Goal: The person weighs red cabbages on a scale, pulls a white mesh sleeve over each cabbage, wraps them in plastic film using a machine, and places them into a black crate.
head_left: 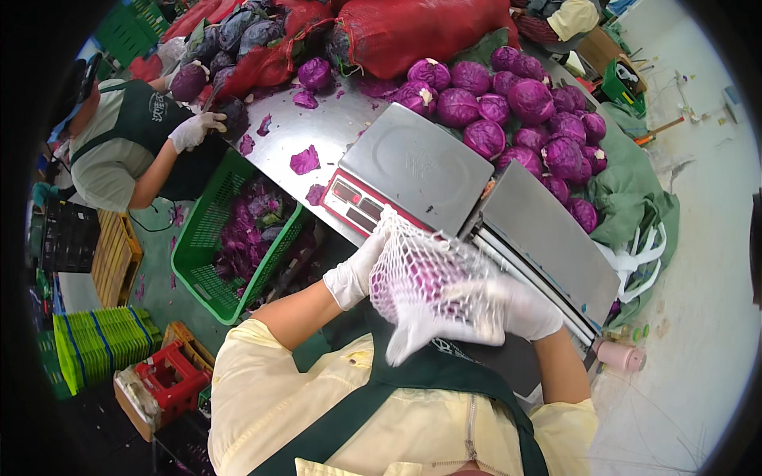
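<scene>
A white mesh net bag (pixel 399 287) is stretched between my gloved hands in front of my apron, with a purple cabbage (pixel 432 272) showing through its holes. My left hand (pixel 367 268) is closed on the net's upper left part. At the other side, my right hand (pixel 525 308) has hold of the mesh, its fingers partly smeared by motion. A white end of the net hangs below. Just beyond my hands stands a flat-topped scale (pixel 421 163) with a red front panel. Beside it on the right is a grey metal-topped machine (pixel 552 242).
Several purple cabbages (pixel 530 101) are heaped behind the scale, near red mesh sacks (pixel 421 36). A green crate (pixel 198 254) holds purple leaves (pixel 250 226). At the left, a co-worker's gloved hand (pixel 197 132) works at the metal table (pixel 278 127). A pink cup (pixel 621 356) stands at right.
</scene>
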The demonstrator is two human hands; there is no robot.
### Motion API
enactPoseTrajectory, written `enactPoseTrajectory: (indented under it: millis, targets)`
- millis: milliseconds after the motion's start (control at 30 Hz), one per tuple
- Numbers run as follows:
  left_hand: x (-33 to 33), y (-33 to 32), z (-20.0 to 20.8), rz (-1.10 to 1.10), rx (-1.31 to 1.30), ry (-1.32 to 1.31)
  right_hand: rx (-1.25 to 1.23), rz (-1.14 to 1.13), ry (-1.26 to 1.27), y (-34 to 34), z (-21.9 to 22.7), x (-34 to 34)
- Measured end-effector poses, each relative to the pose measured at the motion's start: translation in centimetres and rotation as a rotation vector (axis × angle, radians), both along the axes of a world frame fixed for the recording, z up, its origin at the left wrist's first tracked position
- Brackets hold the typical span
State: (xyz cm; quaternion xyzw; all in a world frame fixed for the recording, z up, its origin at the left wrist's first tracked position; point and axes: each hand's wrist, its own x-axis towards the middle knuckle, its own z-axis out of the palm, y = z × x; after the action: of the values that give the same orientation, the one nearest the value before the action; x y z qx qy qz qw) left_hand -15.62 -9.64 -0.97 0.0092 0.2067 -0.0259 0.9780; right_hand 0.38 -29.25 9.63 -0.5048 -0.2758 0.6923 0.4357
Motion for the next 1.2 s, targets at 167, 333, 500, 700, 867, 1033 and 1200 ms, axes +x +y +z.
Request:
enactPoseTrajectory:
  millis: [167,333,500,700,867,1033,1200]
  targets:
    - [-0.3,-4.1,1.9,0.125,0.133,-0.129,0.101,-0.388,0.014,-1.7,2.3,0.3]
    - [1.7,-7.6,3.7,0.231,0.174,-0.321,0.018,-0.766,0.194,-8.4,-2.6,-4.2]
    - [5.9,-15.2,7.0,0.397,0.646,0.064,0.238,-1.015,0.514,-13.1,-2.2,-2.5]
    - [14.6,-17.1,9.6,0.134,0.497,-0.344,0.405,-1.245,-0.256,-13.7,0.1,8.0]
    - [22.0,-18.2,8.5,0.147,1.176,-0.324,0.418,-1.133,0.063,-14.2,-2.3,13.5]
    - [25.4,-18.2,3.2,0.073,1.408,-0.356,0.376,-1.049,-0.361,-14.7,-5.6,18.8]
    - [25.4,-18.1,1.2,0.065,1.917,-0.506,0.404,-0.996,-0.351,-15.8,-9.0,19.5]
